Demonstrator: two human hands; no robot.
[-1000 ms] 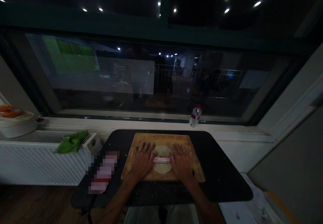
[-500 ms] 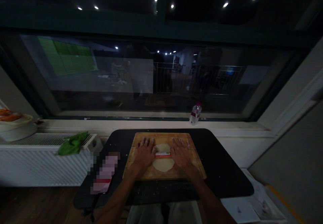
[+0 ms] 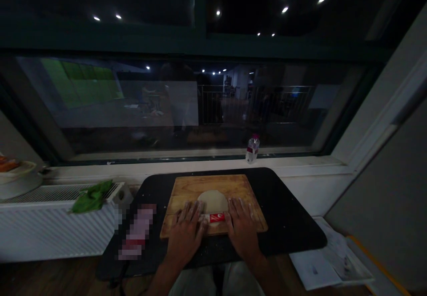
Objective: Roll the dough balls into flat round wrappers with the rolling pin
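Observation:
A flat round of pale dough (image 3: 212,200) lies on the wooden board (image 3: 213,180). Across its near part rests a white roller with a red label (image 3: 217,217); its ends are hidden under my hands. My left hand (image 3: 186,225) presses on the left end, its floury fingers stretched forward and apart. On the right end lies my right hand (image 3: 243,225), also flat with fingers spread. The dough's near edge is partly covered by the roller.
The board sits on a black table (image 3: 287,218). A blurred pinkish object (image 3: 137,233) lies to its left. A bottle (image 3: 252,149) stands on the windowsill, and a green cloth (image 3: 91,197) hangs over the radiator (image 3: 63,225).
Both hands and the roller have moved toward me, from the middle of the dough to its near edge. The roller has turned, showing more red label. The view has shifted slightly.

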